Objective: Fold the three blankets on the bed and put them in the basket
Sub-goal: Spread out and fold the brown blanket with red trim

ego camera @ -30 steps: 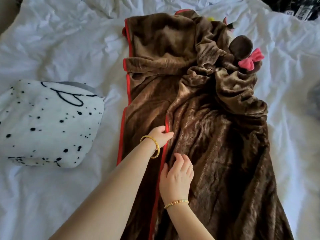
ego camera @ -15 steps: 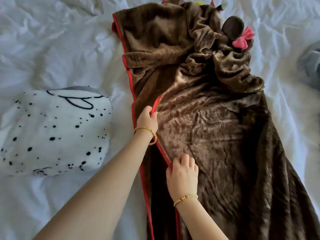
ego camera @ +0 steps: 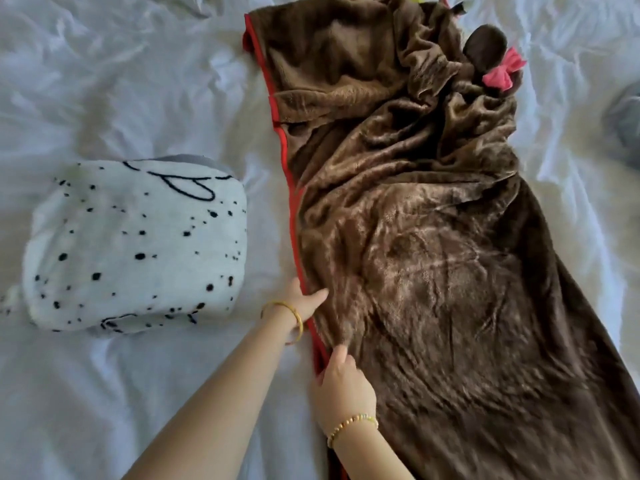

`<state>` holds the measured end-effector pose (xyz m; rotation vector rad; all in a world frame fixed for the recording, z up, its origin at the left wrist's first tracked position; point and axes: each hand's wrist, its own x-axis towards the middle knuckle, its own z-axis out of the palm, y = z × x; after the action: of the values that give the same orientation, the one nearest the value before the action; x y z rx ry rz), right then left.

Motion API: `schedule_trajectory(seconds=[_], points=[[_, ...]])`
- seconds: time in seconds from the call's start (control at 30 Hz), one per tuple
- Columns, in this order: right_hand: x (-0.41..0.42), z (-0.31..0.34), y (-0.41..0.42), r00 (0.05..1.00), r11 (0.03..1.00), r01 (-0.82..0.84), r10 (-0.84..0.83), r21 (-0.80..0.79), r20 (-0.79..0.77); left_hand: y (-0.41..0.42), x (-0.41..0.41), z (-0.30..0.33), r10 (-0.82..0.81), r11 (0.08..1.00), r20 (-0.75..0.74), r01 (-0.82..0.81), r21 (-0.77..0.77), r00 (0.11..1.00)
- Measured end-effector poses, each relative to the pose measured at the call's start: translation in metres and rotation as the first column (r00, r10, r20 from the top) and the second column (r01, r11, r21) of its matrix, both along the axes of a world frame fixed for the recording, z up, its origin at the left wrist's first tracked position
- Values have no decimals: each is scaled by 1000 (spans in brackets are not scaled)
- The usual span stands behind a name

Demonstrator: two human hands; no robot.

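White rumpled bed sheet [ego camera: 121, 81] fills the view, creased all over, w/ a dark grey blurred shape [ego camera: 625, 126] at the right edge, too cut off to ID. Brown plush blanket [ego camera: 433, 254] lies lengthwise down the middle-right of the bed, folded over on itself along its length so the red trim [ego camera: 287, 174] runs down its left side; top end is bunched and wrinkled, lower part flatter. Near the top right of that bunch sits a round dark-brown plush ear [ego camera: 483, 46] w/ a pink bow [ego camera: 504, 72] touching it, both sewn onto the blanket as far as I can tell. Left of the brown one, apart from it w/ a strip of sheet between, is a white blanket w/ black spots [ego camera: 135, 251], already folded into a thick rounded block, black line drawing on its top. Left hand [ego camera: 306, 299] is at the red-trimmed edge about two-thirds down, thumb lying on top of the brown pile and fingers tucked under the edge, so it pinches the blanket edge; gold bangle [ego camera: 291, 318] on that wrist. Right hand [ego camera: 343, 389] is just below it on the same edge, fingers curled onto the fabric, fingertips at the trim, gripping a fold; beaded bracelet [ego camera: 351, 426] on that wrist. Both forearms come in from bottom centre. No basket in view.
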<state>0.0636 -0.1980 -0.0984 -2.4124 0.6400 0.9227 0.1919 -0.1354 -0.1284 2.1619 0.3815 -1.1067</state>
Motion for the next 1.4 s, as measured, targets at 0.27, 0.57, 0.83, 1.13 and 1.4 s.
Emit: schedule_trajectory(seconds=[0.27, 0.57, 0.83, 1.13, 1.4], points=[[8, 0, 33, 997, 892, 70, -69, 446, -19, 20, 7, 20, -116, 924, 272, 3, 383, 955], [35, -8, -44, 834, 830, 354, -489, 432, 256, 6, 32, 28, -12, 956, 325, -84, 281, 946], [155, 6, -130, 821, 993, 89, -117, 77, 559, -42, 121, 40, 90, 975, 317, -149, 166, 944], [257, -28, -198, 743, 738, -571, 651, -360, 157, -77, 170, 12, 202, 956, 270, -250, 155, 941], [274, -6, -184, 677, 676, -736, 735, -27, -41, -71, 126, 1, -333, 855, -18, 310, 416, 943]])
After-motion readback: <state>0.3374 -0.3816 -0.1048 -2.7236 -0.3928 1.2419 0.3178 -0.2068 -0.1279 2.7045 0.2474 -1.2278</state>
